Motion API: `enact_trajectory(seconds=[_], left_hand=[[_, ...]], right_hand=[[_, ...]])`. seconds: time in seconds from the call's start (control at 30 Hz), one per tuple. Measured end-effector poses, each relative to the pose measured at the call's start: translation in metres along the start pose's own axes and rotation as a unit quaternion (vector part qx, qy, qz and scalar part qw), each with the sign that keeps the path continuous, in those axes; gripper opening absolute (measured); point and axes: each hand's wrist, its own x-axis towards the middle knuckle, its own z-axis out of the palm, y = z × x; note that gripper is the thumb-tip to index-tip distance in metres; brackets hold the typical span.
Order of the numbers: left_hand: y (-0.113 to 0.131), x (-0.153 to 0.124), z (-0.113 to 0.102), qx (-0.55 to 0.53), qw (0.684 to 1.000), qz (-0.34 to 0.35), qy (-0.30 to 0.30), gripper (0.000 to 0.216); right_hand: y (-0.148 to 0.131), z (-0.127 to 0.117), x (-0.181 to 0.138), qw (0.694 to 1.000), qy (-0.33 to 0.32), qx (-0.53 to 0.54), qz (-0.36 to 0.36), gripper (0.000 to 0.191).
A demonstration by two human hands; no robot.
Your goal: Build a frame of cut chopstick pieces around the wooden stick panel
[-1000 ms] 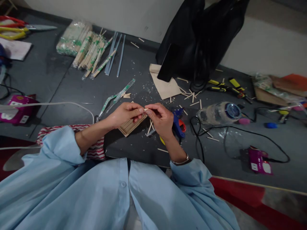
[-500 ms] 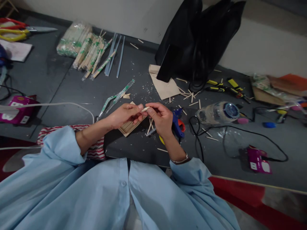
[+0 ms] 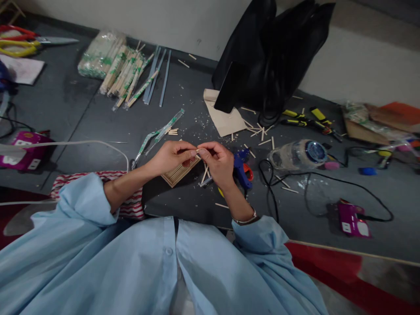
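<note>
My left hand (image 3: 173,156) and my right hand (image 3: 217,162) meet fingertip to fingertip above the table. Both are closed in a pinch on a short wooden stick (image 3: 197,152), mostly covered by the fingers. Beneath them lies a small panel of wooden sticks (image 3: 179,175) set side by side, its far part hidden by my left hand. Just right of my right hand rests a blue glue gun (image 3: 242,170) with an orange part. A few loose sticks (image 3: 205,173) lie between the panel and my right hand.
Wrapped chopsticks (image 3: 126,78) and blue-grey strips (image 3: 166,78) lie at the back left. A black bag (image 3: 272,52) with a phone (image 3: 229,87) against it stands behind. To the right are a plastic jar (image 3: 295,154), cutters (image 3: 298,118) and a black cable (image 3: 315,173).
My hands have drawn closer together, and the fingers now cover more of the short wooden stick. Everything else on the table stays as it was.
</note>
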Motion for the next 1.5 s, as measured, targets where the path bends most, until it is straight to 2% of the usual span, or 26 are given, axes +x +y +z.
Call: enact_trajectory(seconds=[0.2,0.3,0.37,0.43,0.5,0.57,0.67,0.8,0.97,1.07,1.13,1.27,1.4,1.5], left_hand=[[-0.006,0.004,-0.003,0.024,1.0,0.01,0.012,0.028],[-0.009,0.012,-0.016,0.062,0.993,0.03,0.098,0.024],[-0.012,0.019,-0.028,0.132,0.971,0.044,0.192,0.019],[-0.017,0.025,-0.039,0.21,0.947,0.06,0.237,0.014],[-0.023,0.029,-0.046,0.277,0.93,0.076,0.229,0.021],[-0.031,0.032,-0.049,0.328,0.921,0.082,0.192,0.027],[-0.039,0.034,-0.05,0.41,0.897,0.069,0.148,0.027],[-0.043,0.035,-0.052,0.464,0.874,0.052,0.133,0.024],[-0.038,0.034,-0.054,0.506,0.854,0.031,0.118,0.023],[-0.035,0.034,-0.052,0.524,0.843,0.01,0.121,0.021],[-0.034,0.034,-0.051,0.515,0.847,0.0,0.13,0.018],[-0.033,0.033,-0.051,0.453,0.88,0.015,0.142,0.013],[-0.028,0.033,-0.052,0.37,0.911,0.043,0.179,0.009],[-0.025,0.034,-0.051,0.258,0.944,0.039,0.202,0.003]], right_hand=[[0.0,-0.002,0.005,1.0,0.003,0.001,0.023,0.024],[0.002,-0.01,0.018,0.999,0.006,0.003,0.052,0.026],[0.006,-0.014,0.03,0.998,-0.016,-0.022,0.058,0.021],[0.013,-0.014,0.043,0.995,-0.054,-0.061,0.054,0.016],[0.02,-0.011,0.055,0.99,-0.084,-0.1,0.049,0.018],[0.026,-0.006,0.065,0.986,-0.098,-0.131,0.04,0.02],[0.03,0.0,0.075,0.982,-0.094,-0.164,0.015,0.026],[0.026,-0.005,0.078,0.974,-0.07,-0.215,-0.018,0.031],[0.003,-0.032,0.053,0.967,-0.041,-0.244,-0.066,0.023],[-0.012,-0.05,0.024,0.956,-0.052,-0.282,-0.056,0.022],[-0.017,-0.059,0.003,0.952,-0.07,-0.297,-0.036,0.021],[-0.016,-0.067,-0.025,0.952,-0.07,-0.298,-0.013,0.02],[-0.012,-0.067,-0.027,0.959,-0.058,-0.277,-0.005,0.019],[-0.011,-0.062,-0.017,0.964,-0.036,-0.263,-0.023,0.018]])
